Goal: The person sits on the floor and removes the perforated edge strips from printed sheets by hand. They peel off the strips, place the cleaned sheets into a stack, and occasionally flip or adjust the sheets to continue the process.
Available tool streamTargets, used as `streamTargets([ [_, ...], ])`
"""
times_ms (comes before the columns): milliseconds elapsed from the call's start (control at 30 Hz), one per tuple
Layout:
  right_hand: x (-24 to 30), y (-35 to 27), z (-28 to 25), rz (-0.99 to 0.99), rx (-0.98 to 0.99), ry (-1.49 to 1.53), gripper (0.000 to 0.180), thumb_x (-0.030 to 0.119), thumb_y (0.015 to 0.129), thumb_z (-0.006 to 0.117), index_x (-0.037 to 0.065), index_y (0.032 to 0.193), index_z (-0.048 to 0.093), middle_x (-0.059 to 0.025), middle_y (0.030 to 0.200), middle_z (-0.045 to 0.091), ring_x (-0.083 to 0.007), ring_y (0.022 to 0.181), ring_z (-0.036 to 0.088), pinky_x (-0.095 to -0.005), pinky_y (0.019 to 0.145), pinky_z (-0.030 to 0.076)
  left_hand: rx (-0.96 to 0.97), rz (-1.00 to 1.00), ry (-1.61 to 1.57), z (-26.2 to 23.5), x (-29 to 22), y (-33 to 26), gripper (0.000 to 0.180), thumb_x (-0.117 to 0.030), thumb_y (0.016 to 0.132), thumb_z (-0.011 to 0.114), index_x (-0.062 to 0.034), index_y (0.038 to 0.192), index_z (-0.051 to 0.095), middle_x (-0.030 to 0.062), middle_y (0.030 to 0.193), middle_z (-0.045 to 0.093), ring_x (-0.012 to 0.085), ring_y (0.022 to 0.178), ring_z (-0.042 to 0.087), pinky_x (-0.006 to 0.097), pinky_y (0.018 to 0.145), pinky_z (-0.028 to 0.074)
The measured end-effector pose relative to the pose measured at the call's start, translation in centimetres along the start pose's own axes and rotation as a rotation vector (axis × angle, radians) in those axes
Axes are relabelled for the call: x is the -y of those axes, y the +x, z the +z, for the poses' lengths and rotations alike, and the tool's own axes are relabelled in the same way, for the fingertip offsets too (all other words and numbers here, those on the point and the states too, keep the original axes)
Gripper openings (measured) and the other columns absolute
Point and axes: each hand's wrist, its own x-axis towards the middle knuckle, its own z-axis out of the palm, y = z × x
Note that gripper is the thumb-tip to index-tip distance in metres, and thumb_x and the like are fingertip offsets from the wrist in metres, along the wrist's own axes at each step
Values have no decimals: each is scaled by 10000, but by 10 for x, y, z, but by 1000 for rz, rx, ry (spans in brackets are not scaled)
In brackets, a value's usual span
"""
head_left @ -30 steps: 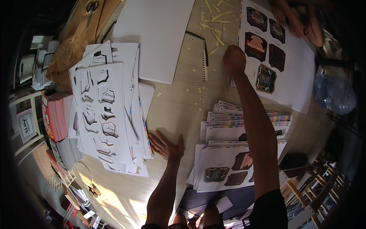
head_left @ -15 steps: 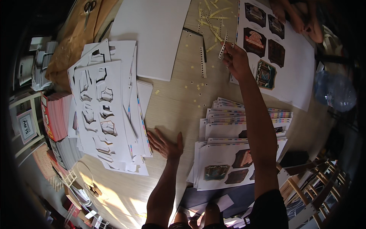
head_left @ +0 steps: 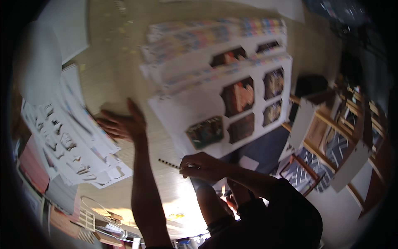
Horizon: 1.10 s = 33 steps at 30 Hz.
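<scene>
My right hand (head_left: pixel 203 166) is closed in a pinch near the table's front edge. From its fingers a narrow strip with a row of dark squares (head_left: pixel 168 163) sticks out to the left. My left hand (head_left: pixel 124 123) is spread low over the tabletop, empty, with its fingertips by the edge of a stack of white sheets with cut-out shapes (head_left: pixel 89 143). To the right of that hand lies a fanned stack of printed sheets (head_left: pixel 199 106), bearing dark red, brown and green label shapes and coloured bars along the edges. The picture is smeared by motion.
A large white board (head_left: pixel 66 25) lies at the far left. Small scraps and a dotted strip (head_left: pixel 120 5) are strewn at the far side. Wooden racks (head_left: pixel 340 128) stand at the right, and a bluish clear plastic thing (head_left: pixel 338 10) is at the far right.
My right hand has come back from the far scraps to the near table edge, still holding the strip. My view has swung down and right. My left hand stays beside the cut-out sheets.
</scene>
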Motion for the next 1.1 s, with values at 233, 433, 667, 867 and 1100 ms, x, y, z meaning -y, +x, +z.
streamTargets([
  [233, -147, -199, 51, 257, -612, -278, 193, 204, 962, 616, 14, 936, 643, -171, 830, 667, -329, 785, 673, -403, 714, 520, 31, 55, -144, 59, 31, -24, 1015, -841, 870, 372, -159, 1598, 189, 259, 1637, 121, 404, 1522, 119, 588, 1192, 136],
  [433, -346, -375, 23, -122, -1040, -213, 180, 185, 977, 624, 13, 1000, 670, -91, 780, 678, -146, 713, 652, -324, 646, 530, 315, 519, -670, 62, 237, 9, 585, -383, 1055, 457, -23, 1507, 365, 203, 1589, 314, 378, 1474, 287, 473, 1200, 269],
  [667, -606, -626, 63, 597, -1435, -305, 336, 324, 892, 594, 6, 893, 705, -215, 859, 721, -394, 871, 710, -497, 774, 546, 579, 509, -524, -163, 320, -464, 596, -318, 963, 688, 6, 1420, 486, 228, 1461, 504, 393, 1395, 437, 477, 1156, 345],
  [867, -758, -666, 91, 403, -1564, -292, 274, 265, 830, 633, 2, 789, 697, -176, 686, 687, -312, 660, 702, -434, 639, 544, 528, 166, -735, -174, 441, -456, 377, -287, 1069, 463, -22, 1285, 621, 105, 1285, 655, 222, 1122, 635, 344, 885, 501],
  [1100, -725, -657, 52, 301, -1346, -299, 296, 278, 895, 622, -7, 829, 671, -205, 776, 689, -341, 715, 677, -452, 632, 516, 555, 474, -823, -238, 386, -389, 305, -188, 1018, 615, 2, 1257, 617, 98, 1089, 691, 184, 983, 654, 312, 913, 510],
])
